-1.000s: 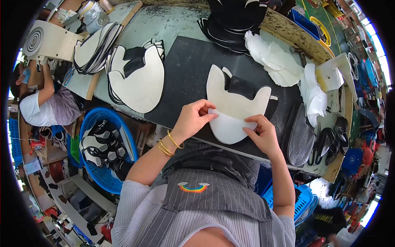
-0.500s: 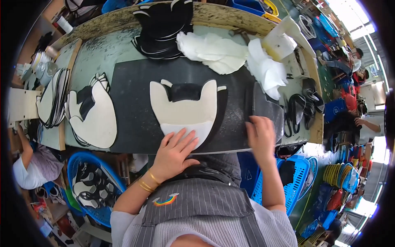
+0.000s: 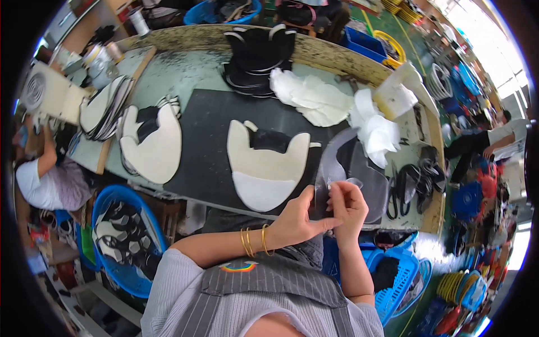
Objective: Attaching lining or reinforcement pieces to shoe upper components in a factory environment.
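Observation:
Both my hands are raised together at the right front of the dark work board (image 3: pixel 205 163). A thin, translucent curved plastic piece (image 3: pixel 332 160) stands up between them. My right hand (image 3: pixel 349 210) pinches its lower edge with bent fingers. My left hand (image 3: pixel 300 222) grips the same piece from the other side, its fingertips partly hidden behind the plastic. Left of the hands, a cream shoe upper (image 3: pixel 264 163) lies flat with a white curved piece (image 3: pixel 261 191) over its toe end. Neither hand touches this upper.
A stack of cream uppers (image 3: pixel 160 154) lies to the left, black uppers (image 3: pixel 258 62) at the back. White thin pieces (image 3: pixel 314 101) are heaped behind the board, and scissors (image 3: pixel 400 191) lie right. Blue baskets (image 3: pixel 126 241) stand below the table's front edge. A co-worker (image 3: pixel 48 180) sits far left.
My left hand has left the white toe piece and moved right to meet my right hand. The translucent curved piece is now lifted between both hands. The whole view has shifted and tilted.

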A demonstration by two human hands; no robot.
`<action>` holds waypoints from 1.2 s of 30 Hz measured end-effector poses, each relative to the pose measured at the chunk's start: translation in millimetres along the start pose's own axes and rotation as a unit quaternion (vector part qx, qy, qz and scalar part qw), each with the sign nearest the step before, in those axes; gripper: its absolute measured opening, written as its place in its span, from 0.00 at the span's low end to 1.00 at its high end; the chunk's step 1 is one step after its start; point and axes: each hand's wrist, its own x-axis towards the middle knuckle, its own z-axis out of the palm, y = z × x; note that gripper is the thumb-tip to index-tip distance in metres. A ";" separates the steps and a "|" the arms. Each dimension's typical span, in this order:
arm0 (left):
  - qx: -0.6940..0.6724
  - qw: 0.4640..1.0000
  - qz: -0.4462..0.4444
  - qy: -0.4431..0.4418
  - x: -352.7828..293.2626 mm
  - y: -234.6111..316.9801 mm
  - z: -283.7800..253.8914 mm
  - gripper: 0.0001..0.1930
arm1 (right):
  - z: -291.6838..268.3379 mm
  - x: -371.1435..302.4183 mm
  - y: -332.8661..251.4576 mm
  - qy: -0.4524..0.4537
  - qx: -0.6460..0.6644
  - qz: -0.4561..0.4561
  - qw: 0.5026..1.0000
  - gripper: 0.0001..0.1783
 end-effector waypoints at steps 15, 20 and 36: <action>-0.155 0.973 0.048 0.165 -18.8 31.4 -51.8 0.09 | 53.1 10.8 -40.7 -0.106 -0.301 -0.522 0.791 0.18; -0.017 0.970 0.113 0.214 -27.1 34.0 -52.1 0.09 | 60.1 8.6 -49.9 -0.134 -0.318 -0.539 0.769 0.19; -0.198 0.950 0.123 0.207 -29.0 47.9 -50.4 0.10 | 66.5 -3.8 -59.6 -0.120 -0.172 -0.291 0.933 0.03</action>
